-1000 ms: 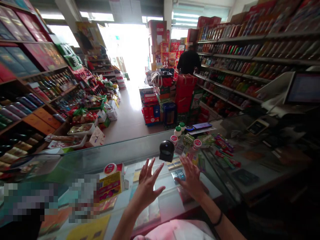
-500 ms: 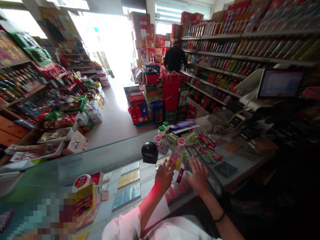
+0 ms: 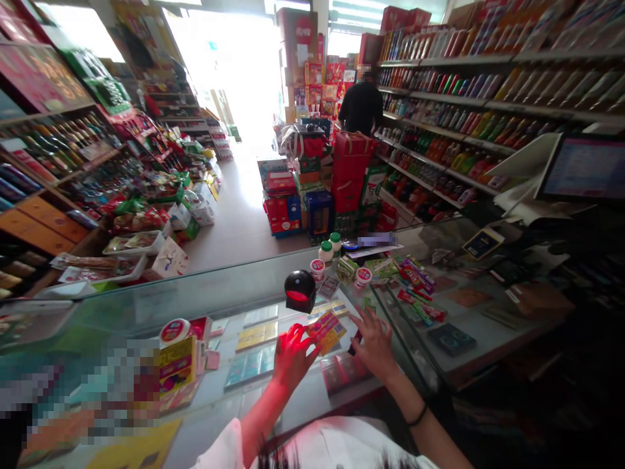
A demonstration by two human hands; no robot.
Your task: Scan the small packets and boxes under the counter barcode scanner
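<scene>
My left hand (image 3: 291, 355), lit red, has its thumb and fingers closed on the left end of a yellow-and-pink packet (image 3: 328, 331), which lies tilted over the glass counter (image 3: 303, 397). Just beyond that hand stands a black dome-shaped scanner (image 3: 299, 292) with a red glow in its window. To the right, my right hand (image 3: 375, 342) is open, fingers spread and index finger stretched toward the packet. A small dark stick-like item (image 3: 355, 342) is beside its thumb, partly covered; whether they touch I cannot tell.
Green-capped bottles (image 3: 326, 251), small round tubs (image 3: 363, 277) and snack packets (image 3: 415, 273) stand behind the hands. A monitor (image 3: 586, 166) is at right. Boxes and a tub (image 3: 174, 332) sit at left. A person in black (image 3: 361, 107) stands by the drink shelves.
My left hand has drawn left and nearer to the scanner with the packet, which has turned. The scanner's window now glows red. My right hand has shifted slightly left, its fingers over the dark item.
</scene>
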